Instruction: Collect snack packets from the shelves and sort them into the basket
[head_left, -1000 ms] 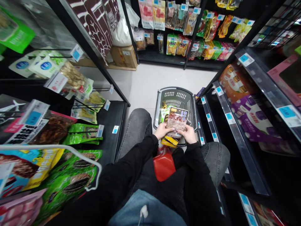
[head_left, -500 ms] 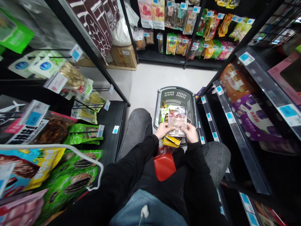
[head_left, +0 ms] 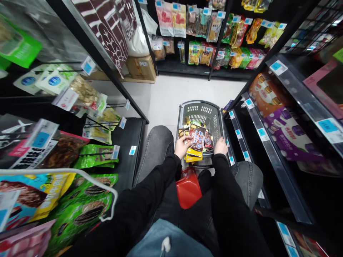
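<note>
My left hand (head_left: 183, 145) pinches the left edge of a brown snack packet (head_left: 197, 135) with large white lettering, face up over the near part of the grey shopping basket (head_left: 199, 107). Under and around it lie other packets, among them a yellow one (head_left: 193, 158) at the near edge and a dark reddish one (head_left: 208, 142) on the right. My right hand (head_left: 220, 146) is at the basket's right rim, fingers curled against it; its fingertips are partly hidden. A red container (head_left: 188, 189) stands between my legs, just on the near side of the basket.
Shelves flank me closely. The left rack (head_left: 125, 139) has hanging snack bags and a protruding white wire hook (head_left: 107, 187). On the right are shelves with purple multipacks (head_left: 289, 132). A cardboard box (head_left: 141, 67) and another snack rack (head_left: 184, 67) stand beyond the pale floor (head_left: 166, 89).
My right hand has let go of the packet and shifted right to the basket rim. In my left hand, a packet with its lettered brown face up shows where a pale, see-through-looking side was.
</note>
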`<action>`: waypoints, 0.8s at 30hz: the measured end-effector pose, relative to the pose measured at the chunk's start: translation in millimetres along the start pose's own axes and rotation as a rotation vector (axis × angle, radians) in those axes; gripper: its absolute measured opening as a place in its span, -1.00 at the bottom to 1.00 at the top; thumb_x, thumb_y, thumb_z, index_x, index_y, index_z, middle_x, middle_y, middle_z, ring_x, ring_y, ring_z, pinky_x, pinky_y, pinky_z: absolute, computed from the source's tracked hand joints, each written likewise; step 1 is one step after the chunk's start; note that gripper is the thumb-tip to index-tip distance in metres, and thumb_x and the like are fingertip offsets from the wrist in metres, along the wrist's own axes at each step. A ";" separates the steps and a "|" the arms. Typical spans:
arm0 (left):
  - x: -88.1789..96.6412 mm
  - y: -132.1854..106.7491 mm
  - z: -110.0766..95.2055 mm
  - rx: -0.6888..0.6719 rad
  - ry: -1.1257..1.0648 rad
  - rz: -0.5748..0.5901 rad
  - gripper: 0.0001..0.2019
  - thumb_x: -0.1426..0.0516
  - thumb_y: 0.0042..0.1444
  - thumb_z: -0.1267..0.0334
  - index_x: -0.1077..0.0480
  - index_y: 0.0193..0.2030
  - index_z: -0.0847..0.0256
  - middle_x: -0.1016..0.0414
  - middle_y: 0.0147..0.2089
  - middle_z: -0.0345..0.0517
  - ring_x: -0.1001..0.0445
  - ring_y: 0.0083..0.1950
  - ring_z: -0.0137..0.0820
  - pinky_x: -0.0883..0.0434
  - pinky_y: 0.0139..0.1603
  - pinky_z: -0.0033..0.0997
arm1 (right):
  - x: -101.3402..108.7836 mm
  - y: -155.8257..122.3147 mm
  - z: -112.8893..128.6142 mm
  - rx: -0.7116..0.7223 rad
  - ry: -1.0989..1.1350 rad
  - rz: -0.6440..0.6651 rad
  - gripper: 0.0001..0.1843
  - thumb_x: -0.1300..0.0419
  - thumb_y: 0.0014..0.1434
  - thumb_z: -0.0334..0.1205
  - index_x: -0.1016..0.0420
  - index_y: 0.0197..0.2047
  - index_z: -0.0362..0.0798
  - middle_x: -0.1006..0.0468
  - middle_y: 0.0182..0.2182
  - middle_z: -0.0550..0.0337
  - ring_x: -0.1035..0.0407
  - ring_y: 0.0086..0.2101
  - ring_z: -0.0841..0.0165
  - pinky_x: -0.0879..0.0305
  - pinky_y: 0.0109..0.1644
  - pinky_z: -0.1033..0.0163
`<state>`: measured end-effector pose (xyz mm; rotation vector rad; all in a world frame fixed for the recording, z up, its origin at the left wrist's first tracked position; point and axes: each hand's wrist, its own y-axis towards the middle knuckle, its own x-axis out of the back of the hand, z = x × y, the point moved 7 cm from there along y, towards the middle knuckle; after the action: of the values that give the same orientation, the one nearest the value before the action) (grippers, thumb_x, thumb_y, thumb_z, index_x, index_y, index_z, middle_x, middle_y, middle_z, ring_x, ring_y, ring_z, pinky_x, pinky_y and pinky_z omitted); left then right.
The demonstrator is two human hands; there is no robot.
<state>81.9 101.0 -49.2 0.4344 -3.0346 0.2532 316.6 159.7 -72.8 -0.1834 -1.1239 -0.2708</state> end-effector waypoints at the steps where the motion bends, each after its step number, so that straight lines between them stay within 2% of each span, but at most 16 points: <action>1: 0.4 -0.4 0.3 -0.016 0.005 0.004 -0.71 -0.20 -0.17 0.34 -0.45 -0.23 0.33 -0.49 -0.14 -0.03 -0.43 -0.09 -0.32 -0.31 0.06 -0.31 | -11.8 -1.9 0.5 -0.024 0.030 0.066 -0.73 -0.08 0.07 -0.30 -0.42 -0.17 -0.25 -0.45 -0.19 -0.35 -0.38 -0.15 0.08 -0.23 -0.13 0.01; 3: 1.1 -0.7 0.5 -0.048 0.029 0.010 -0.67 -0.20 -0.16 0.35 -0.43 -0.17 0.32 -0.48 -0.11 -0.03 -0.42 -0.05 -0.31 -0.28 0.10 -0.30 | -28.7 -4.1 0.6 -0.068 0.089 0.188 -0.77 -0.19 -0.03 -0.26 -0.44 -0.30 -0.25 -0.46 -0.23 -0.36 -0.38 -0.15 0.04 -0.23 -0.13 -0.04; 6: -0.5 -1.0 -2.6 -0.121 0.024 0.024 -0.54 -0.20 -0.14 0.35 -0.35 -0.01 0.27 -0.39 0.04 -0.02 -0.36 0.06 -0.30 -0.22 0.18 -0.30 | -35.8 -3.2 8.1 -0.046 0.174 0.318 -0.81 -0.22 -0.08 -0.19 -0.43 -0.49 -0.17 -0.51 -0.42 -0.15 -0.43 -0.29 0.10 -0.28 -0.19 0.00; 8: -3.6 -1.3 -4.9 -0.149 -0.014 0.037 -0.41 -0.21 -0.15 0.36 -0.25 0.11 0.25 -0.30 0.14 0.00 -0.31 0.12 -0.30 -0.19 0.21 -0.31 | -33.9 -4.2 17.4 -0.011 0.272 0.396 -0.78 -0.15 -0.01 -0.12 -0.42 -0.48 -0.13 -0.51 -0.49 0.02 -0.44 -0.38 0.22 -0.32 -0.24 0.09; 11: -6.9 -2.1 -7.6 -0.147 -0.063 0.034 -0.36 -0.22 -0.16 0.34 -0.19 0.14 0.26 -0.24 0.19 0.02 -0.28 0.16 -0.29 -0.17 0.23 -0.29 | -27.8 -15.6 34.3 0.033 0.605 0.510 -0.69 -0.11 0.01 0.00 -0.37 -0.35 -0.09 -0.50 -0.48 0.17 -0.41 -0.47 0.34 -0.36 -0.33 0.19; 14: -7.5 -2.8 -9.9 -0.135 -0.080 0.027 -0.40 -0.23 -0.17 0.30 -0.22 0.09 0.27 -0.27 0.15 0.04 -0.30 0.12 -0.27 -0.21 0.20 -0.25 | -15.2 -31.8 43.9 0.053 0.935 0.475 -0.51 -0.30 -0.24 0.00 -0.29 -0.27 -0.07 -0.50 -0.42 0.19 -0.40 -0.45 0.36 -0.38 -0.32 0.21; 16: -7.4 -3.1 -10.1 -0.122 -0.074 0.029 -0.43 -0.24 -0.16 0.27 -0.25 0.05 0.28 -0.31 0.12 0.03 -0.32 0.10 -0.26 -0.21 0.19 -0.23 | -6.9 -40.0 44.1 0.041 1.020 0.395 -0.48 -0.34 -0.30 -0.05 -0.27 -0.28 -0.07 -0.50 -0.42 0.19 -0.40 -0.44 0.35 -0.37 -0.29 0.20; 19: -11.0 -4.0 -6.0 -0.052 -0.112 0.071 -0.48 -0.26 -0.19 0.20 -0.31 -0.04 0.31 -0.40 -0.01 0.02 -0.38 0.02 -0.26 -0.27 0.14 -0.23 | 4.4 -45.5 48.8 0.087 1.082 0.336 -0.57 -0.30 -0.23 -0.08 -0.30 -0.30 -0.07 -0.50 -0.42 0.17 -0.39 -0.42 0.35 -0.36 -0.24 0.18; 24: -30.2 -12.2 -0.3 0.133 -0.257 0.288 -0.47 -0.30 -0.29 0.06 -0.40 -0.20 0.39 -0.50 -0.22 0.00 -0.46 -0.21 -0.29 -0.40 -0.07 -0.26 | 20.0 -42.5 55.2 0.197 1.114 0.271 -0.66 -0.23 -0.12 -0.08 -0.31 -0.28 -0.06 -0.50 -0.38 0.16 -0.40 -0.36 0.32 -0.34 -0.16 0.15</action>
<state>114.3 97.7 -49.6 0.0339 -3.3419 0.4487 264.1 132.2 -30.9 0.0090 -0.0105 0.0069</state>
